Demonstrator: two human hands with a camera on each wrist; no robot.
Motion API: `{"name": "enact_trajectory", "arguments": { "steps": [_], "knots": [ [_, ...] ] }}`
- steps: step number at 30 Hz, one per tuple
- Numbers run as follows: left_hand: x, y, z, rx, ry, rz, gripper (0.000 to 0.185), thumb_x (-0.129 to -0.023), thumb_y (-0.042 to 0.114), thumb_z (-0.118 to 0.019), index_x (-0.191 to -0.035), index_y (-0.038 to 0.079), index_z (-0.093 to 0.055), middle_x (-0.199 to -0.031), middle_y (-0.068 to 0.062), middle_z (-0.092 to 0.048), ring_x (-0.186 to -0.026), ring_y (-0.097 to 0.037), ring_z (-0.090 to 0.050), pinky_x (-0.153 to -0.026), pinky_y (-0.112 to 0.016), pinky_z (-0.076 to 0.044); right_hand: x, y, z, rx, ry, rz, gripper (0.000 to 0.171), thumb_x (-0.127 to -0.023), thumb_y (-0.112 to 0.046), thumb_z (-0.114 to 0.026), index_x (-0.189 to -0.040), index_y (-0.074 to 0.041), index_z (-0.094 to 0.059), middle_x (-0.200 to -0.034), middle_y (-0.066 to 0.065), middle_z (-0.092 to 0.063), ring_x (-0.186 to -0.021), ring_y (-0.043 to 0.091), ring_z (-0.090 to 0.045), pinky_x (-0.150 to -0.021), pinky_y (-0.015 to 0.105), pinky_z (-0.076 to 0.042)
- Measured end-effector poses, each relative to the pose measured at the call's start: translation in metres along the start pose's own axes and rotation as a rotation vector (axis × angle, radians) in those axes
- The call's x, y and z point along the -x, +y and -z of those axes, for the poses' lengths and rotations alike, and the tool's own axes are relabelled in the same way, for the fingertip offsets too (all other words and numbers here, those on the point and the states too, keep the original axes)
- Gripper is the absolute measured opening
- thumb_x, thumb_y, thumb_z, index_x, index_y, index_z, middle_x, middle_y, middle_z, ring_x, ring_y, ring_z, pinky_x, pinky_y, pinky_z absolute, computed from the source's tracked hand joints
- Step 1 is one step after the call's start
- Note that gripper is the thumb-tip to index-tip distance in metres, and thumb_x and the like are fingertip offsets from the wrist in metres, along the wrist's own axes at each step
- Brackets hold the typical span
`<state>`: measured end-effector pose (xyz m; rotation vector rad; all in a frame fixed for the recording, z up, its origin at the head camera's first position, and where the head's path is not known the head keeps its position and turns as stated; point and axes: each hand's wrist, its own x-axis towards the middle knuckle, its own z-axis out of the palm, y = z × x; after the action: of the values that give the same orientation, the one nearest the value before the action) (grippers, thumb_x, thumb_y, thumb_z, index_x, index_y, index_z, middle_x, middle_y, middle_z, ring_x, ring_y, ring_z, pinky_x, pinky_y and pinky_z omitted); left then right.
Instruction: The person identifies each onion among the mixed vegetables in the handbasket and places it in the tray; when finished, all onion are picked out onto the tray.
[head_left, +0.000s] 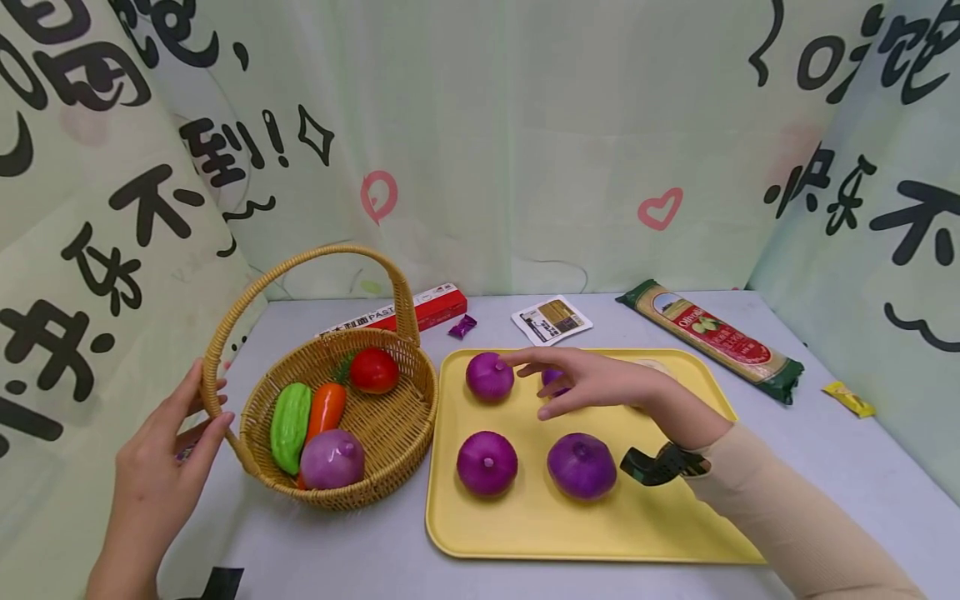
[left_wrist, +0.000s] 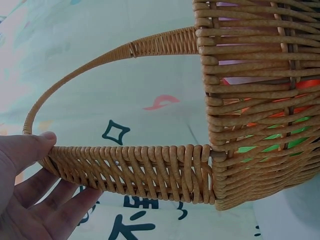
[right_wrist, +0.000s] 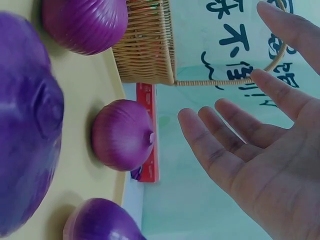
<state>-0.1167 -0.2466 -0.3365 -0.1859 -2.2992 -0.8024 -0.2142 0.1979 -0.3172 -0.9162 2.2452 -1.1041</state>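
Observation:
My left hand (head_left: 167, 458) holds the side of the arched handle (head_left: 228, 329) of a wicker basket (head_left: 401, 471), thumb on one face and fingers behind it. Inside lie a ridged green vegetable (head_left: 291, 429), a carrot (head_left: 327, 410), a tomato (head_left: 374, 370) and a purple onion (head_left: 333, 460). Over the yellow tray (head_left: 525, 533) my right hand (head_left: 596, 382) hovers with nothing in it, fingers loosely extended, as the right wrist view also shows. Below it are purple onions (head_left: 490, 377) (head_left: 487, 464), one more onion (head_left: 553, 381) partly covered by the hand, and a larger dark purple vegetable (head_left: 582, 467).
Behind the basket lies a red and white box (head_left: 442, 307), beside a small purple wrapped candy (head_left: 462, 327). A white packet (head_left: 551, 320) lies behind the tray. To the right are a long noodle-like package (head_left: 712, 337) and a yellow sachet (head_left: 849, 399). Printed curtains enclose the table.

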Motion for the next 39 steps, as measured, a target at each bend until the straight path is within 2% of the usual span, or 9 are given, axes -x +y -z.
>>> {"name": "enact_trajectory", "arguments": {
  "steps": [4, 8, 13, 18, 22, 26, 29, 34, 39],
  "knots": [
    [0.000, 0.000, 0.000, -0.004, -0.003, 0.005, 0.078, -0.081, -0.003, -0.069, -0.146, 0.025, -0.036, -0.114, -0.023, -0.063, -0.102, 0.031, -0.032, -0.076, 0.011, -0.031, -0.007, -0.002, -0.001, -0.003, -0.033, 0.055, 0.069, -0.085, -0.025, -0.071, -0.144, -0.025, -0.037, -0.149, 0.004, -0.038, -0.133, 0.030, -0.039, -0.102, 0.038, -0.047],
    [0.000, 0.001, 0.000, -0.006, -0.002, 0.004, 0.077, -0.081, -0.003, -0.069, -0.146, 0.024, -0.037, -0.114, -0.023, -0.063, -0.102, 0.031, -0.032, -0.076, 0.011, -0.031, -0.015, -0.004, -0.003, -0.012, -0.068, 0.085, 0.068, -0.085, -0.024, -0.070, -0.144, -0.023, -0.036, -0.152, 0.007, -0.033, -0.136, 0.032, -0.035, -0.103, 0.036, -0.047],
    [0.000, 0.001, 0.000, -0.005, 0.002, -0.008, 0.079, -0.080, -0.004, -0.069, -0.146, 0.024, -0.036, -0.115, -0.023, -0.063, -0.102, 0.031, -0.033, -0.077, 0.010, -0.031, -0.023, -0.008, -0.005, -0.006, -0.084, 0.088, 0.069, -0.085, -0.026, -0.070, -0.145, -0.020, -0.036, -0.153, 0.005, -0.032, -0.136, 0.032, -0.035, -0.104, 0.040, -0.046],
    [-0.001, 0.000, 0.000, -0.005, -0.001, -0.008, 0.080, -0.079, -0.005, -0.070, -0.146, 0.024, -0.036, -0.115, -0.023, -0.063, -0.102, 0.031, -0.032, -0.076, 0.010, -0.031, -0.031, -0.016, -0.006, 0.015, -0.101, 0.096, 0.072, -0.085, -0.024, -0.070, -0.146, -0.021, -0.033, -0.152, -0.001, -0.033, -0.137, 0.027, -0.035, -0.106, 0.043, -0.044],
    [-0.001, 0.000, 0.000, 0.005, 0.005, -0.027, 0.081, -0.077, -0.007, -0.070, -0.145, 0.022, -0.037, -0.115, -0.023, -0.063, -0.103, 0.031, -0.034, -0.076, 0.010, -0.032, -0.039, -0.025, -0.007, 0.086, -0.104, 0.115, 0.071, -0.084, -0.022, -0.071, -0.146, -0.024, -0.035, -0.149, -0.007, -0.037, -0.133, 0.019, -0.039, -0.106, 0.043, -0.043],
    [-0.001, 0.000, 0.001, 0.016, 0.009, -0.037, 0.082, -0.076, -0.009, -0.070, -0.145, 0.021, -0.038, -0.114, -0.024, -0.063, -0.103, 0.030, -0.035, -0.077, 0.009, -0.032, -0.047, -0.032, -0.008, 0.135, -0.112, 0.125, 0.070, -0.084, -0.026, -0.071, -0.145, -0.025, -0.036, -0.148, -0.009, -0.038, -0.134, 0.017, -0.038, -0.111, 0.046, -0.036],
    [-0.001, 0.001, 0.001, 0.007, 0.004, -0.019, 0.081, -0.078, -0.007, -0.070, -0.145, 0.023, -0.037, -0.114, -0.023, -0.063, -0.102, 0.031, -0.033, -0.076, 0.010, -0.032, -0.053, -0.038, -0.008, 0.149, -0.122, 0.125, 0.069, -0.085, -0.028, -0.070, -0.145, -0.028, -0.036, -0.149, -0.009, -0.037, -0.136, 0.015, -0.036, -0.115, 0.046, -0.031],
    [-0.001, 0.001, 0.001, -0.005, -0.001, -0.009, 0.080, -0.079, -0.006, -0.069, -0.146, 0.023, -0.036, -0.115, -0.023, -0.063, -0.102, 0.031, -0.033, -0.076, 0.010, -0.031, -0.065, -0.049, -0.010, 0.162, -0.142, 0.106, 0.069, -0.084, -0.026, -0.071, -0.144, -0.031, -0.036, -0.144, -0.008, -0.042, -0.128, 0.015, -0.045, -0.106, 0.040, -0.042],
    [-0.001, 0.001, 0.000, 0.003, 0.005, -0.020, 0.080, -0.078, -0.007, -0.070, -0.145, 0.021, -0.038, -0.114, -0.023, -0.063, -0.102, 0.031, -0.034, -0.076, 0.010, -0.031, -0.078, -0.059, -0.013, 0.120, -0.186, 0.139, 0.069, -0.084, -0.019, -0.071, -0.145, -0.024, -0.037, -0.147, -0.002, -0.039, -0.129, 0.021, -0.044, -0.099, 0.035, -0.050]
  ]
}}
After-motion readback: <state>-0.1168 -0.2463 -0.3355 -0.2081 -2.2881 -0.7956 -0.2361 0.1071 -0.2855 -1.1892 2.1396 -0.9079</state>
